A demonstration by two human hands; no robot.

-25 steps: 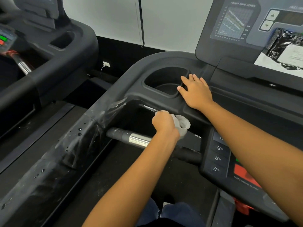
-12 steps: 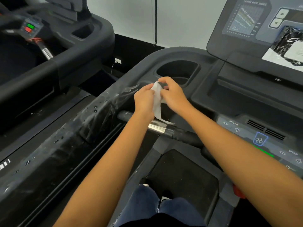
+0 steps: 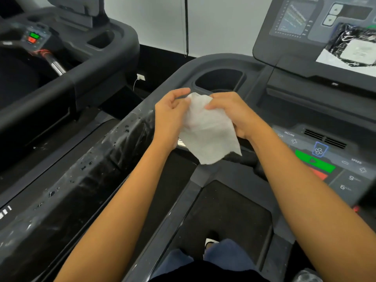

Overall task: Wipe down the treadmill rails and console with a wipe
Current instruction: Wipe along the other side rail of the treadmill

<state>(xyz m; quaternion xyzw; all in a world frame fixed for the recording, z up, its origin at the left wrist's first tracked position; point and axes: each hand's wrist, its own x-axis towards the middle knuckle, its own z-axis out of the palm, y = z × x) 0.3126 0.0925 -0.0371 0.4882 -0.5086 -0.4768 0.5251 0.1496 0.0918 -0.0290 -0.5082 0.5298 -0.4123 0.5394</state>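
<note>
Your left hand (image 3: 169, 117) and right hand (image 3: 230, 112) fingers pinch the white damp wipe (image 3: 207, 133) spread (refolding, prob.); plastic-wrapped left rail (image 3: 85, 169) looks wet, dark console panel (image 3: 317, 157) looks untouched.

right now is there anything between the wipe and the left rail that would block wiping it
Nothing visible does. Both the left hand and right hand hold the wipe spread open in the air just above the left rail, which lies bare below it apart from its clear plastic wrap and some droplets.
</note>
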